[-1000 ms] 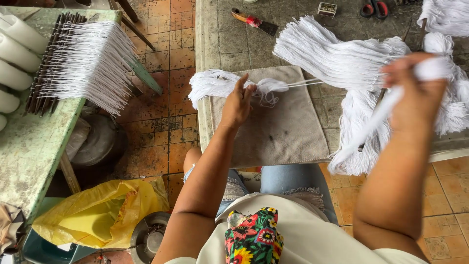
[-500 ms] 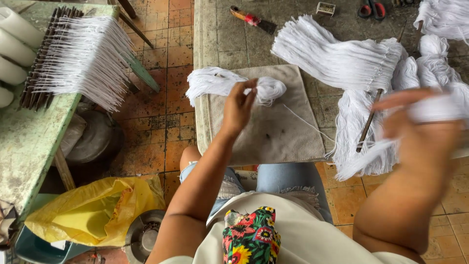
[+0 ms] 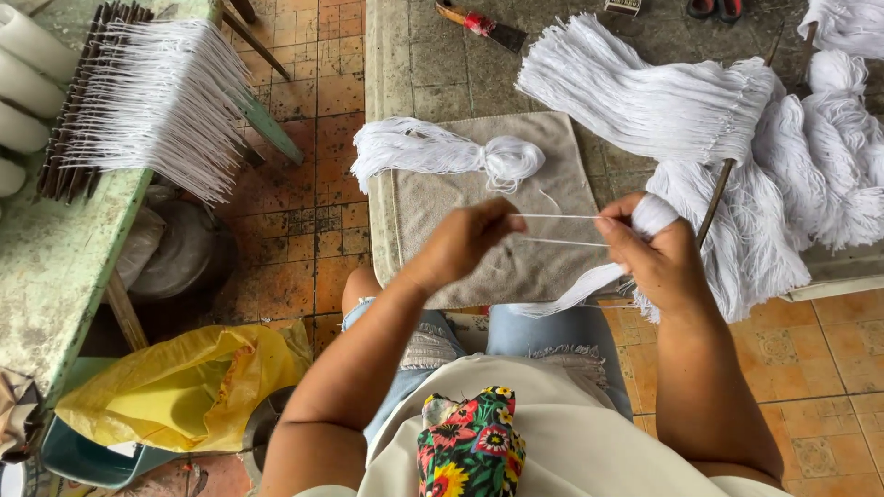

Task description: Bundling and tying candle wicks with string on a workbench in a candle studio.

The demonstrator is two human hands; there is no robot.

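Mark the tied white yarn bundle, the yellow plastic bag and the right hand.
tied white yarn bundle [image 3: 442,152], head view, on its loose strands.
yellow plastic bag [image 3: 175,387], head view, on its crumpled middle.
right hand [image 3: 658,262], head view, on its back.

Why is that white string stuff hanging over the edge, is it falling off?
The tied white yarn bundle droops off the beige cloth and the bench edge, over the floor. It looks askew, but nothing is spilled or broken. Both hands just stretch thin strands.

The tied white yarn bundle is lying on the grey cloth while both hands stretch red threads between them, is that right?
Not quite: the threads stretched between the left hand and the right hand are white, not red, as the head view shows. The tied white yarn bundle does lie on the grey cloth.
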